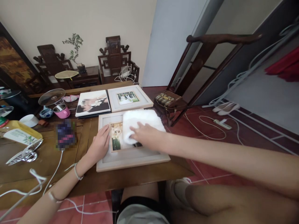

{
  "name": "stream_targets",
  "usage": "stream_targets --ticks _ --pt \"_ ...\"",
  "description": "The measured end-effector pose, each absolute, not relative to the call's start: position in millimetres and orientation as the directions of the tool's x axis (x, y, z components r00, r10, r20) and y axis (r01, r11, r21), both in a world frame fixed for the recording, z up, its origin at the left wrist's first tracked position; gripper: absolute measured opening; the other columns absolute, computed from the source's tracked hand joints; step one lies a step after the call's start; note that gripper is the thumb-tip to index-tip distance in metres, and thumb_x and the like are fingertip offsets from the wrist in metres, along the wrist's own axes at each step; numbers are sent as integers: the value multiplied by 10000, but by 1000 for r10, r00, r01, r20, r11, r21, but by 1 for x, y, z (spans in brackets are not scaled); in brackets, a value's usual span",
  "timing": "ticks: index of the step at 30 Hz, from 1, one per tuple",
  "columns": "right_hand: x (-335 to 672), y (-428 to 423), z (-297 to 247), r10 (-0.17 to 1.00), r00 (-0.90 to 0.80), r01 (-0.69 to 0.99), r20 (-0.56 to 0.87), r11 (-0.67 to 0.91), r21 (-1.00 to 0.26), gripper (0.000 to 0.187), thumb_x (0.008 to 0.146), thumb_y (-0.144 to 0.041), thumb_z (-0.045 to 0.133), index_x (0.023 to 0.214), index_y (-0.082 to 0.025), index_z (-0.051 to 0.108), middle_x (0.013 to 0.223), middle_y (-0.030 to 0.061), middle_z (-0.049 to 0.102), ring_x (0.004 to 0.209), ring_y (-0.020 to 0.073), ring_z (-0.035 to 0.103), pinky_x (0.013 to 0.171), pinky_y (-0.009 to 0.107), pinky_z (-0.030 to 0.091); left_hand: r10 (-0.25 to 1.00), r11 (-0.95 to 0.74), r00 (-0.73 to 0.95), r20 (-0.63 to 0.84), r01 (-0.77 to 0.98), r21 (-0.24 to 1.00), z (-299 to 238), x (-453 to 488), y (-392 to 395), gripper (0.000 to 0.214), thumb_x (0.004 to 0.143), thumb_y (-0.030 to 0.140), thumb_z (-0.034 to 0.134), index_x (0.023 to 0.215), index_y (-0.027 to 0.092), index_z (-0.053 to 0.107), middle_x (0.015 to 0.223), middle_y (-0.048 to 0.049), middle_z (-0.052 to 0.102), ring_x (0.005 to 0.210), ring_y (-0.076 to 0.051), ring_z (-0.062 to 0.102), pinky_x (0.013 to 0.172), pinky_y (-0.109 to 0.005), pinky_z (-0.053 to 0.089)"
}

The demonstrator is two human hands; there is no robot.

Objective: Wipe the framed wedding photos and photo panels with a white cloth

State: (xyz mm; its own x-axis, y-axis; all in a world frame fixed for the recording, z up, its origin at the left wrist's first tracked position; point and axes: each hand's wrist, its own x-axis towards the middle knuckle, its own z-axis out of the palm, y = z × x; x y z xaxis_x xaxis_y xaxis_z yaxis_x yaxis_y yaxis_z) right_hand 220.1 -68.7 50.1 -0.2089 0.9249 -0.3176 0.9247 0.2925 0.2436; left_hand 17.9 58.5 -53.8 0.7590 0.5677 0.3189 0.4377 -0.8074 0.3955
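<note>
A pale wooden picture frame [133, 162] with a small photo inside lies on the wooden table near its front right corner. My right hand [146, 135] presses a folded, fluffy white towel [144, 116] onto it, fingers curled into the cloth. The towel covers the frame's upper right part and some of the photo. My left hand [101, 143] rests on the frame's left edge, fingers stretched out, holding nothing. Just behind lie a second pale frame [129, 105] with a photo and a white-edged photo album [93, 104].
On the left are a pink cup [62, 112], a glass lid [51, 97], an oil bottle [21, 133], scissors [25, 154], a blurred-out dark object [65, 135] and a white cable [38, 179]. A wooden chair [198, 62] bearing a checked bag [165, 99] stands right of the table.
</note>
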Motion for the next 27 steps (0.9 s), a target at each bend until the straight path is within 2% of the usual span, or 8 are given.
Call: stream_targets --ticks 2,4,8,13,17,21,23,27 --pt "197 -88 65 859 -279 923 -430 364 127 415 784 -5 567 1159 -140 682 1249 190 616 994 317 642 784 391 520 568 -807 759 318 438 396 -54 17 58 458 989 253 336 1417 132 441 1482 -159 449 1396 -270 383 1145 -518 338" --pt "181 -103 78 799 -372 903 -472 429 14 342 767 -23 604 1077 -123 707 1169 170 659 916 284 662 764 359 502 573 -803 758 313 442 399 -54 17 58 453 992 256 337 1414 131 444 1486 -158 445 1399 -269 380 1146 -521 335" --pt "170 -116 89 763 -461 874 -452 479 -82 296 760 -58 621 1032 -133 710 1153 145 670 892 274 664 691 336 483 585 -794 751 307 452 407 -53 17 57 447 996 270 335 1406 139 454 1480 -157 453 1400 -273 380 1143 -530 334" --pt "181 -100 62 845 -392 899 -363 436 44 463 786 -42 577 1233 -152 629 1364 170 552 1089 315 616 849 393 506 567 -809 754 330 435 395 -56 17 59 453 997 274 321 1417 154 442 1479 -157 451 1399 -269 383 1140 -518 343" --pt "210 -68 37 934 -276 918 -226 325 226 558 840 -34 504 1371 -202 532 1533 145 359 1338 425 388 932 523 485 551 -823 762 340 428 373 -58 17 60 454 996 277 316 1419 171 440 1473 -150 459 1398 -270 384 1135 -532 343" --pt "240 -34 29 969 -206 917 -136 239 320 612 841 -1 477 1425 -185 470 1586 130 242 1393 439 280 1002 560 431 553 -822 765 330 436 367 -56 18 59 450 995 276 318 1408 158 452 1476 -156 453 1400 -272 381 1133 -528 348" --pt "248 -23 28 974 -197 918 -110 223 328 612 836 4 479 1418 -185 480 1586 127 243 1397 439 268 1016 570 412 555 -820 765 328 437 368 -55 18 59 450 994 272 319 1404 146 455 1477 -162 451 1400 -273 380 1132 -528 350" --pt "236 -25 32 960 -223 918 -171 266 294 520 817 -22 524 1310 -173 592 1541 139 346 1367 449 313 986 580 424 556 -819 761 335 431 379 -55 17 58 447 993 264 325 1405 148 454 1474 -165 455 1396 -275 385 1128 -540 349"
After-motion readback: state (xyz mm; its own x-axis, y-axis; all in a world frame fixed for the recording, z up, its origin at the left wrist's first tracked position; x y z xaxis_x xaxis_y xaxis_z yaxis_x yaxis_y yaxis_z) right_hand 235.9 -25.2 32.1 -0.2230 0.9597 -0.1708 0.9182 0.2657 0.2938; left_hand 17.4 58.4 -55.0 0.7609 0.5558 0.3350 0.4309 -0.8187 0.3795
